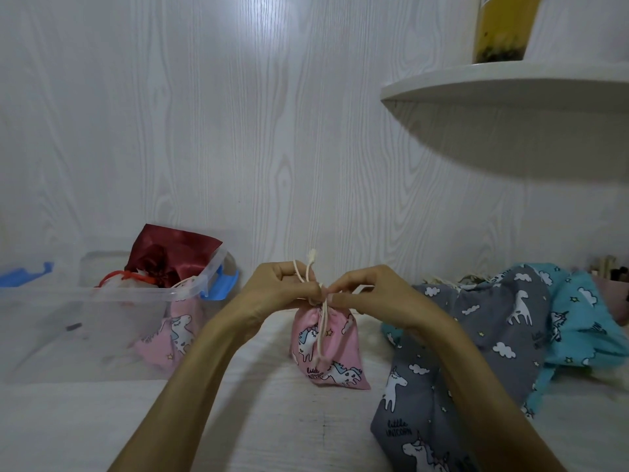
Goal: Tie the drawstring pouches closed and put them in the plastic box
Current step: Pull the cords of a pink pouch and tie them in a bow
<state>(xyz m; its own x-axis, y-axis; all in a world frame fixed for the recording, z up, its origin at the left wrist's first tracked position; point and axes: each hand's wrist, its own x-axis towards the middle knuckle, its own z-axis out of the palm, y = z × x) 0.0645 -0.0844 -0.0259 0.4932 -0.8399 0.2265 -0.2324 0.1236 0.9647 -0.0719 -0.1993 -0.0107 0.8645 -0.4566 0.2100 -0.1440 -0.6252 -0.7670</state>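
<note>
Bare table [258, 420] lay open at lower centre, hemmed by the plastic box [102, 301] at left and grey pouch [452, 369] at right.

Cloth pouch [328, 349] (matt); clear plastic box [102, 298]

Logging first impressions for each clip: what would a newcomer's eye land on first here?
Dead centre, the left hand and right hand pinch the cream drawstring at the neck of a pink unicorn pouch. Left, the clear plastic box already holds pouches; right lies a grey unicorn pouch.
</note>
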